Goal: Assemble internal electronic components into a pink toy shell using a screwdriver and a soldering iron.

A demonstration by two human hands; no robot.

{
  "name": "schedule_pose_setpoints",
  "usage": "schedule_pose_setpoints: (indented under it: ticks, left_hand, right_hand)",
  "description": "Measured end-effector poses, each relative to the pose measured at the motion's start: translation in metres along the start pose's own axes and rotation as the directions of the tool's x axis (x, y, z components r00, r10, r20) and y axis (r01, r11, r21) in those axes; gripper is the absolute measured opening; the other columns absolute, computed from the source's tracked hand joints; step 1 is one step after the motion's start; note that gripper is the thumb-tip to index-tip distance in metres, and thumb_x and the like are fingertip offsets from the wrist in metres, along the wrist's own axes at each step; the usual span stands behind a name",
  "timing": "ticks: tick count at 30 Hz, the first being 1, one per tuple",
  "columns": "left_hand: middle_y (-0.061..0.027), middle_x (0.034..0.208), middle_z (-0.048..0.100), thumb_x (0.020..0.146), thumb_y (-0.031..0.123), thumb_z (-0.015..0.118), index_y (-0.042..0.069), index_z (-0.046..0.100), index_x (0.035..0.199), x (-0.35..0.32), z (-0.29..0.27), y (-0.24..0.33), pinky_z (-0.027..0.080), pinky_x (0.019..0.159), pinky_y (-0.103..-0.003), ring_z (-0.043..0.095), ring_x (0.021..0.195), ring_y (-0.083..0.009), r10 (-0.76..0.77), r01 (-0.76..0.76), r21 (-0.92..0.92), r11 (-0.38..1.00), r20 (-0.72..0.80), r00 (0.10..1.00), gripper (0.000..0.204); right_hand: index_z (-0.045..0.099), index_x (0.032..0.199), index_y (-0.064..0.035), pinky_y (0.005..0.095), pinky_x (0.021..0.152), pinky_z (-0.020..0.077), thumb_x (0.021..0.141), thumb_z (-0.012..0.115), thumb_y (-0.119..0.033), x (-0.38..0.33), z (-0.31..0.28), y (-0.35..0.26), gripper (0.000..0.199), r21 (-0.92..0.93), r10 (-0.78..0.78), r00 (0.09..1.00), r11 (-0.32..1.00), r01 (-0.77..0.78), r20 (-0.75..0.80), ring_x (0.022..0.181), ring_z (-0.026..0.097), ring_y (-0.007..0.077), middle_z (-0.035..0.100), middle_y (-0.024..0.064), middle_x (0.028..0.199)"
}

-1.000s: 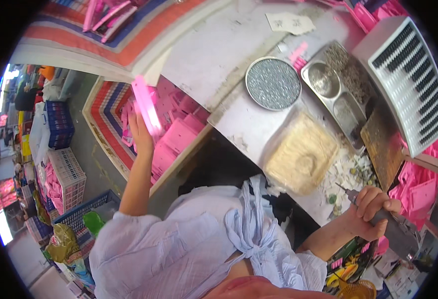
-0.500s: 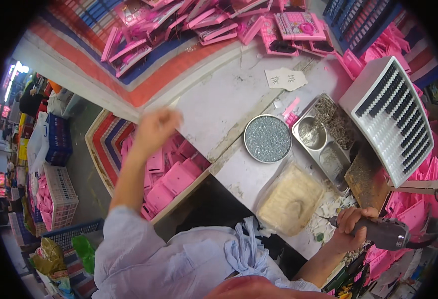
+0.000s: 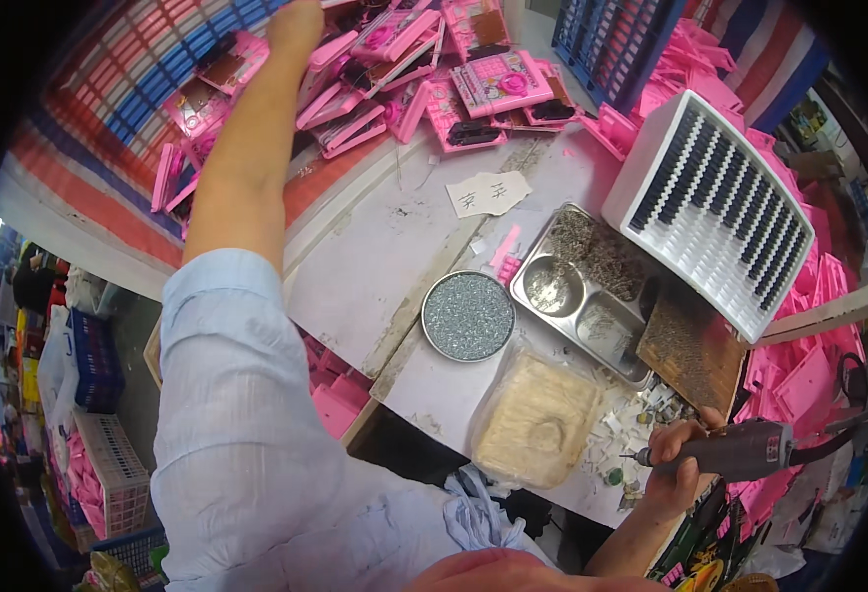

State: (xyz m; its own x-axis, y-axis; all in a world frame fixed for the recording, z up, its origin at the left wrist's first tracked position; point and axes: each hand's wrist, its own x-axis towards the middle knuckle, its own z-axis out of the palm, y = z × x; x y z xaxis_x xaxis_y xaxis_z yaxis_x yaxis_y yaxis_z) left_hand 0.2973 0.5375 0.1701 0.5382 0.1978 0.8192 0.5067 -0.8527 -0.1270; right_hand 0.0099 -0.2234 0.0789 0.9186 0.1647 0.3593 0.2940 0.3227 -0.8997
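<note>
My right hand (image 3: 678, 457) is wrapped around a dark grey electric screwdriver (image 3: 735, 451). The tool's bit points left, over white scraps (image 3: 636, 424) on the worktop. My left arm stretches far forward, and my left hand (image 3: 296, 27) is at the pile of pink plastic cases (image 3: 384, 74) by the upper edge. Its fingers are hidden, so I cannot see whether it grips one. A round dish of small silvery bits (image 3: 468, 316) stands mid-table. Beside it lies a yellowish, plastic-wrapped block (image 3: 537, 419) with a dent in its top.
A steel tray (image 3: 602, 338) holds small screws. Next to it a white rack (image 3: 641, 187) with rows of black and white pieces leans above a brown board (image 3: 695, 340). A blue basket (image 3: 616, 44) stands behind. Pink parts (image 3: 340, 400) fill a lower bin; a paper label (image 3: 488, 194) lies flat.
My left hand has moved forward from above the lower bin to the pile of pink cases. My right hand keeps hold of the electric screwdriver. The whole view has shifted.
</note>
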Motion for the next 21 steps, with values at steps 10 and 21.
schedule_pose_setpoints:
  ticks: [10, 21]
  left_hand:
    - [-0.0113, 0.102, 0.071, 0.100, 0.018, 0.062, -0.001, 0.063, 0.123, -0.088, -0.213, 0.044, 0.057, 0.065, -0.030, 0.067, 0.075, -0.0171, -0.329, 0.397, -0.917, 0.032, 0.366, 0.871, 0.030]
    - [-0.0077, 0.101, 0.069, 0.104, 0.007, 0.049, 0.008, 0.036, 0.158, -0.396, -0.374, 0.248, 0.052, 0.053, -0.022, 0.063, 0.063, -0.0085, 0.488, 0.895, -0.257, -0.365, 0.766, 0.419, 0.056]
  right_hand:
    - [0.055, 0.128, 0.0053, 0.0434, 0.096, 0.0462, 0.093, 0.068, -0.029, -0.015, 0.018, 0.009, 0.051, -0.550, -0.626, 0.780, 0.641, 0.536, 0.030, 0.106, 0.058, 0.0321, 0.063, 0.0206, 0.115]
    - [0.038, 0.154, -0.0027, 0.0328, 0.105, 0.0449, 0.108, 0.052, -0.034, -0.003, 0.042, 0.105, 0.057, 0.314, 0.563, 0.814, 0.754, -0.578, 0.145, 0.126, 0.056, 0.0177, 0.058, 0.0124, 0.140]
